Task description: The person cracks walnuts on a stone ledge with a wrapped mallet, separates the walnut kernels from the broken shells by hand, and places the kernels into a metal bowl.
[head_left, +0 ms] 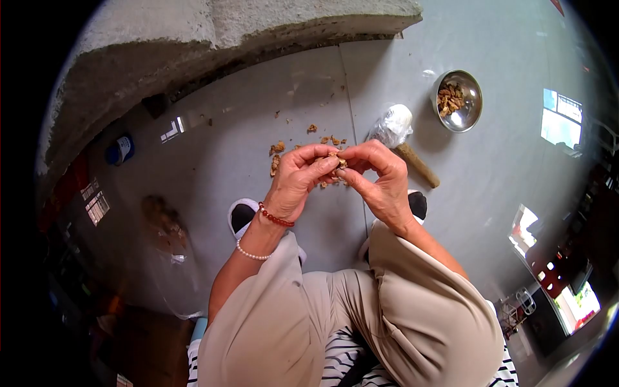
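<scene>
Both hands meet over the floor in the middle of the head view, pinching a small cracked walnut (341,164) between them. My left hand (298,180) wears red and white bead bracelets at the wrist, and its thumb and fingers are closed on the nut. From the other side, my right hand (382,175) grips the same nut with thumb and forefinger. Broken walnut shells (276,155) lie scattered on the floor beneath and beyond the hands. Past my right hand rests a hammer (418,165) with a wooden handle, its head wrapped in clear plastic.
A steel bowl (476,97) holding walnut pieces stands at the upper right. A rough concrete slab (258,29) spans the upper left. A plastic bag (171,238) with brown contents sits at the left, and a blue-and-white container (120,149) lies beyond it.
</scene>
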The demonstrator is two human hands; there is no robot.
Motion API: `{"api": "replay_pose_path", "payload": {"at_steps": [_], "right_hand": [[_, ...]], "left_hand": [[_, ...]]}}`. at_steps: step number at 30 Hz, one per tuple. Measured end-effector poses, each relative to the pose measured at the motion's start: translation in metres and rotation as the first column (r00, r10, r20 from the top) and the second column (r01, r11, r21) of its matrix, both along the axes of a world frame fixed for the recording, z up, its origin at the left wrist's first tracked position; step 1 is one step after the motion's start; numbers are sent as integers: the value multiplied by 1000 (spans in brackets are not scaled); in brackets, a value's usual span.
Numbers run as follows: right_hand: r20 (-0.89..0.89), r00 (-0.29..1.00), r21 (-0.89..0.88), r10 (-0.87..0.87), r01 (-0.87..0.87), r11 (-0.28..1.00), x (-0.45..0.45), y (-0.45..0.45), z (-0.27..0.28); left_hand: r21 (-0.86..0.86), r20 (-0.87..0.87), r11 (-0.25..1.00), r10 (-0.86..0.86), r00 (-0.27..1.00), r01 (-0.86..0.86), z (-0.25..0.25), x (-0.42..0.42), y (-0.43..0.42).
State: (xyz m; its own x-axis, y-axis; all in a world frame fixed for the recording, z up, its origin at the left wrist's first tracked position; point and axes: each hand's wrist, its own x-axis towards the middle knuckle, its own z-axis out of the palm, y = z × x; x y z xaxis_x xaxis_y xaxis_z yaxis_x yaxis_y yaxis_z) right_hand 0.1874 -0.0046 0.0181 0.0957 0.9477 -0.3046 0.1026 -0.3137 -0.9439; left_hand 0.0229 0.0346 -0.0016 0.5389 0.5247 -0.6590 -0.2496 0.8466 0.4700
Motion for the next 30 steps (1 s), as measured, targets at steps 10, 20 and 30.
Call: {"api": "replay_pose_path", "payload": {"at_steps": [10, 20, 30], "right_hand": [[-2, 1000, 28, 19, -19, 999, 1, 0, 1], [-55, 998, -58, -14, 11, 998, 2, -3, -4], [-154, 980, -308, -127, 75, 949, 1, -2, -1]], "left_hand": [[53, -71, 998, 22, 997, -18, -2, 2, -3], [151, -178, 988, 27, 984, 1, 1, 3, -4], [185, -187, 983, 43, 981, -8, 2, 5, -4]]}}
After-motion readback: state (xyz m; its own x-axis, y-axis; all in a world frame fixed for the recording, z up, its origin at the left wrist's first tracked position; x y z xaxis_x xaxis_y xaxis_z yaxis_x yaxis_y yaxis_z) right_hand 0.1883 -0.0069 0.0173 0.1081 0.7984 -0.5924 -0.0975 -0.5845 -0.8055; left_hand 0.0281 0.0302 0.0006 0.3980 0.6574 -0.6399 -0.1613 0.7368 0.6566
